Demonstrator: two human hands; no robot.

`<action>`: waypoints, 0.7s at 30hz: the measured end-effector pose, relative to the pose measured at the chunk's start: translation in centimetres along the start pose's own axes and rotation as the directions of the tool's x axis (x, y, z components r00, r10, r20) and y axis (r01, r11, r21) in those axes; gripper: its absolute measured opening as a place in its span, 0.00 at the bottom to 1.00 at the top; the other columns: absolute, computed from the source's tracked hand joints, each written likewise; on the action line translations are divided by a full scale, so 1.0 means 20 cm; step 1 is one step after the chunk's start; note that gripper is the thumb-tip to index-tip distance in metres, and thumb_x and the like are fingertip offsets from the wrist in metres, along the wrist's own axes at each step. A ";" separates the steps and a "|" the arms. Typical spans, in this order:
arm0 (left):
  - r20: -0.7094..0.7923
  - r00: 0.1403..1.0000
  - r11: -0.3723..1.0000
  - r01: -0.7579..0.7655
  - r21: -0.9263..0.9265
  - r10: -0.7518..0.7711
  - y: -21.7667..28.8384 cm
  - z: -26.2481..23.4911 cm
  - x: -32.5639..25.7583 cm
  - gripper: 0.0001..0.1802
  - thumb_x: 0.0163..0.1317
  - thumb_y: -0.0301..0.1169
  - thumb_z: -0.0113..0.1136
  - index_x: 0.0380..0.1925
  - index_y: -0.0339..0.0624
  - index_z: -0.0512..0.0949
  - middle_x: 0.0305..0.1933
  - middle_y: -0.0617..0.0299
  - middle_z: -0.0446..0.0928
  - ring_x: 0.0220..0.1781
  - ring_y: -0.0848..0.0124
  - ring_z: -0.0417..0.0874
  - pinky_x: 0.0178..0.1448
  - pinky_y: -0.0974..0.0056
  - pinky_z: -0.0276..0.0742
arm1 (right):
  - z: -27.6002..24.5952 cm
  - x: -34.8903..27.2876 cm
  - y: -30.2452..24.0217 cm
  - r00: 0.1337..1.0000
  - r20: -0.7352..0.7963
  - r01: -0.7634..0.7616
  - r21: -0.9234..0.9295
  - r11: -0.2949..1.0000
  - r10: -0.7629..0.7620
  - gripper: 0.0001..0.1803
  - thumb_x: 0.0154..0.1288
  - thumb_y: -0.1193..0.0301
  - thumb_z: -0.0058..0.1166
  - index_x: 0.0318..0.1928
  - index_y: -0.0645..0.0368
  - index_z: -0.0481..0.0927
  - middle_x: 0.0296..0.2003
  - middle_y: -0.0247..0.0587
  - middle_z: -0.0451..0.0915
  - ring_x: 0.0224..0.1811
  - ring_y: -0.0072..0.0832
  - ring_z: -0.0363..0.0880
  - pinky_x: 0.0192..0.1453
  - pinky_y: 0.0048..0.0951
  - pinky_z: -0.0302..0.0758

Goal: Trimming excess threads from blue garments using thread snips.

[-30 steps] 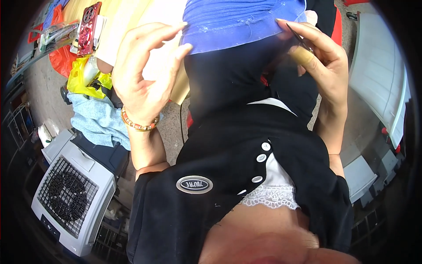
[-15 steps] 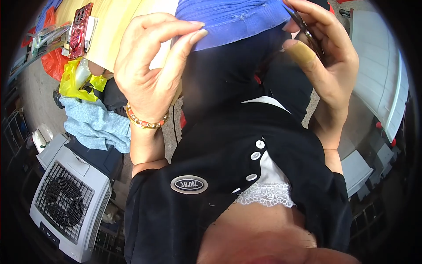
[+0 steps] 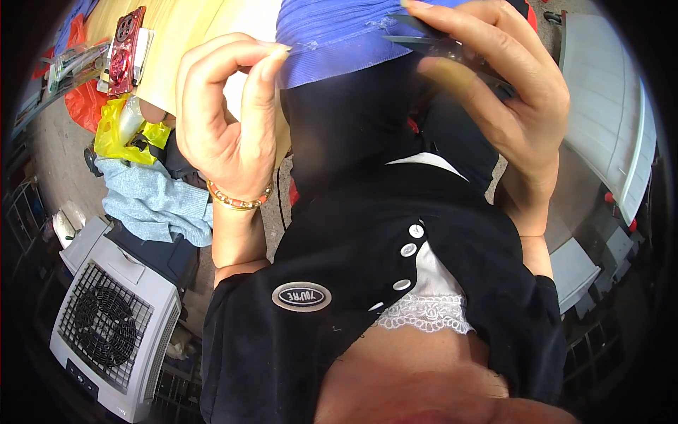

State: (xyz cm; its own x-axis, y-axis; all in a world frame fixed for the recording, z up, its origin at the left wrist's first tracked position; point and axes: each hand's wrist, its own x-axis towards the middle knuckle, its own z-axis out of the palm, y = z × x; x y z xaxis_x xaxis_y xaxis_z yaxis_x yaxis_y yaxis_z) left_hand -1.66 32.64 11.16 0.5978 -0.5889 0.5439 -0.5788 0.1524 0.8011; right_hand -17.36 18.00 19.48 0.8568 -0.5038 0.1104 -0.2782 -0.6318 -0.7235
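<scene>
A blue ribbed fabric [image 3: 339, 63] with a sheer flat hem lies over my lap at the top, its surface carrying a few loose thread ends. At its left edge, the thumb and forefinger of my left hand [image 3: 229, 113] are pinched together; what they hold, if anything, is too small to make out. My right hand [image 3: 505, 92] grips dark metal thread snips [image 3: 420, 35], partly hidden by the fingers. The blades of the snips point left, spread apart, over the right part of the hem. A yellowish covering wraps my right thumb.
A pale wooden table [image 3: 191, 25] holds a red phone [image 3: 126, 53]. Below it hang a yellow plastic bag [image 3: 116, 138] and a grey-blue knitted cloth [image 3: 152, 198]. An air cooler [image 3: 113, 318] stands lower left. A long white panel [image 3: 607, 106] runs along the right.
My left hand has shifted left, still pinching. My right hand has moved left, bringing the snips over the hem with their blades apart. The fabric has slid slightly left.
</scene>
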 end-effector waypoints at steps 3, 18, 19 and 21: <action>0.013 0.999 0.997 -0.035 0.074 0.034 0.01 0.02 -0.01 0.10 0.51 0.19 0.68 0.33 0.34 0.79 0.35 0.57 0.78 0.34 0.70 0.78 0.40 0.70 0.75 | 0.01 0.01 0.01 0.997 0.000 0.074 -0.032 0.997 -0.074 0.22 0.47 0.77 0.68 0.47 0.63 0.82 0.29 0.38 0.76 0.29 0.25 0.72 0.31 0.23 0.69; 0.096 0.990 0.986 -0.118 0.116 0.107 -0.01 0.02 -0.09 0.16 0.52 0.12 0.64 0.38 0.34 0.71 0.43 0.53 0.72 0.45 0.67 0.79 0.55 0.65 0.76 | 0.07 0.11 -0.03 0.934 0.070 0.357 -0.275 0.893 -0.351 0.20 0.40 0.76 0.69 0.40 0.58 0.83 0.29 0.35 0.73 0.24 0.25 0.75 0.24 0.23 0.72; 0.091 0.990 0.986 -0.116 0.118 0.106 -0.01 0.01 -0.09 0.16 0.52 0.12 0.64 0.38 0.34 0.71 0.43 0.53 0.72 0.45 0.67 0.79 0.55 0.65 0.76 | 0.07 0.11 -0.04 0.929 0.070 0.368 -0.281 0.887 -0.363 0.20 0.40 0.76 0.69 0.39 0.58 0.83 0.29 0.35 0.73 0.24 0.25 0.74 0.24 0.24 0.71; 0.098 0.988 0.986 -0.131 0.106 0.121 -0.01 0.01 -0.09 0.16 0.52 0.12 0.64 0.38 0.34 0.71 0.43 0.53 0.72 0.45 0.67 0.79 0.55 0.64 0.75 | 0.08 0.12 -0.05 0.923 0.074 0.381 -0.287 0.879 -0.376 0.19 0.39 0.76 0.69 0.38 0.58 0.83 0.29 0.35 0.72 0.24 0.25 0.74 0.24 0.24 0.71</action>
State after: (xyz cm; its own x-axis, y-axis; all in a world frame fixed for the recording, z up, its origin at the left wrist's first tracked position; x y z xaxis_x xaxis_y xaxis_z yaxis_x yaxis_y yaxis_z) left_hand -2.72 33.40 9.95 0.4661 -0.6411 0.6096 -0.7078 0.1432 0.6918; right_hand -14.38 18.28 19.34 0.9279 -0.1840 0.3241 -0.0428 -0.9165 -0.3978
